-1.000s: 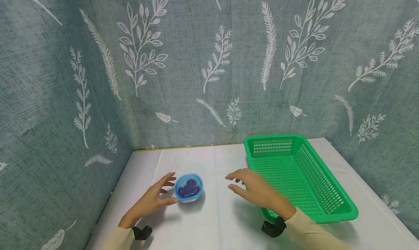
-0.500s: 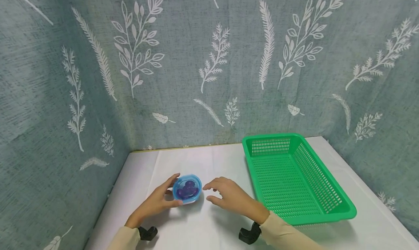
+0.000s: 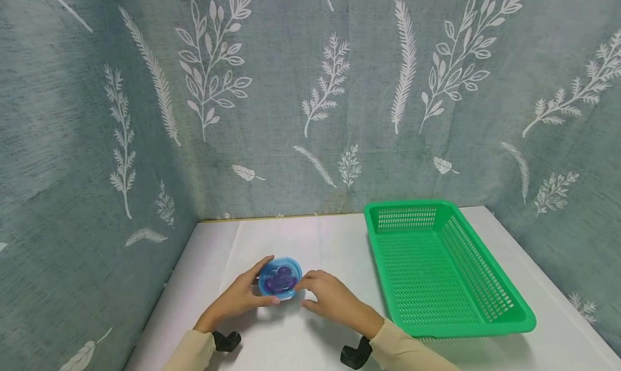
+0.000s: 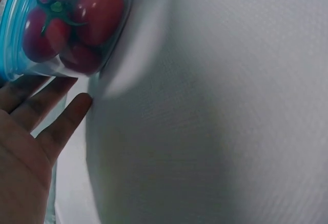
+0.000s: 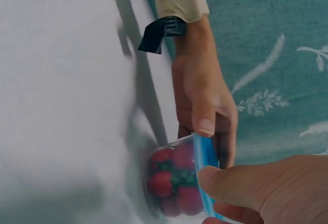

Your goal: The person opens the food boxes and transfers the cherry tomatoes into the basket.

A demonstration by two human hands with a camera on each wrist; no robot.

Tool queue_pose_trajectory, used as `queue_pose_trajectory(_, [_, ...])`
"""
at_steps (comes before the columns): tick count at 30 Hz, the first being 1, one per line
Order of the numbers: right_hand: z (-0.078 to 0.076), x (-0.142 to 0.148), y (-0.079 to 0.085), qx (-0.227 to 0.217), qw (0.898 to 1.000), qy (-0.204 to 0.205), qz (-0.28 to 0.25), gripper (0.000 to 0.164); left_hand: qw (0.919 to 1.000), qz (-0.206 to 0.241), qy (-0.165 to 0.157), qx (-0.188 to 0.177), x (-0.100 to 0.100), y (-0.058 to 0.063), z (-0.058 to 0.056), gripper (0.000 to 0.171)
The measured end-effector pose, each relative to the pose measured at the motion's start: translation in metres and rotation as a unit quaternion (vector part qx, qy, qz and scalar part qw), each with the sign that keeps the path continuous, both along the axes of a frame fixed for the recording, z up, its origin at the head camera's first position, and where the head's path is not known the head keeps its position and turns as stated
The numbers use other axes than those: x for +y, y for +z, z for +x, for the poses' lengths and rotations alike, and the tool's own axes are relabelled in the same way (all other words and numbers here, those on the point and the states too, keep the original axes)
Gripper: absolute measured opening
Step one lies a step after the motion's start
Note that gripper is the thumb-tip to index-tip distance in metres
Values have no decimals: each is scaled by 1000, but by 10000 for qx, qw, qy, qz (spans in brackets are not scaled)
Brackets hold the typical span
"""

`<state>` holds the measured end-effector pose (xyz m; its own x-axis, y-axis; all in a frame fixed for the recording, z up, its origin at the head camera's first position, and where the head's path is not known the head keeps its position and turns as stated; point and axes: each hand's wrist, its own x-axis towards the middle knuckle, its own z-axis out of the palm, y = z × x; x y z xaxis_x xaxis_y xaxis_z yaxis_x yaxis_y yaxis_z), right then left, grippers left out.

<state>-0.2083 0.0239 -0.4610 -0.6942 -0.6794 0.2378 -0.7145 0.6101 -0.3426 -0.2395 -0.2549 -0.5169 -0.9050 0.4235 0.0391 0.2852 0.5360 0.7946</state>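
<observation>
A small clear plastic container of red tomatoes, closed with a blue lid, is between my two hands. Whether its base rests on the table or hangs just above it, I cannot tell. My left hand grips it from the left, its thumb at the near edge of the lid and its fingers on the far side. From the right, my right hand has curled fingers at the lid's edge. In the right wrist view, its thumb lies against the blue rim while the other fingers are partly hidden below.
To the right stands a rectangular green plastic basket with perforated walls. White cloth covers the table. A grey-green curtain with white leaf prints hangs behind and along both sides.
My right hand has moved left from beside the basket to the lid's edge. My left hand has closed in around the container, which has stayed in about the same spot.
</observation>
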Motion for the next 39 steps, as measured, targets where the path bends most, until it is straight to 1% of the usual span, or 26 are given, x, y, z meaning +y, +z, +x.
queue_pose_trajectory(7, [0, -7, -7, 266, 9995, 151, -22, 24, 9998, -29, -84, -173, 0, 5, 1, 108])
queue_pose_trajectory(11, [-1, -11, -12, 472, 9986, 223, -4, 22, 9995, 37, -184, -261, -1, 4, -1, 109])
queue_pose_trajectory(17, [-4, -14, -17, 629, 9975, 260, -208, 20, 9992, 58, -237, -302, -2, 2, -3, 110])
queue_pose_trajectory(23, [-6, -15, -20, 630, 9970, 240, -372, 20, 9995, -61, -206, -247, -2, 3, -4, 112])
queue_pose_trajectory(30, [-10, -16, -23, 655, 9963, 199, -524, 19, 9993, 10, -279, -259, -3, 4, -4, 111])
queue_pose_trajectory(34, [-11, -16, -25, 555, 9962, 230, -637, 17, 9993, 2, -296, -249, -4, 3, -4, 110])
queue_pose_trajectory(39, [-14, -15, -29, 409, 9953, 365, -804, 16, 9989, 117, -382, -250, -5, 2, -4, 109])
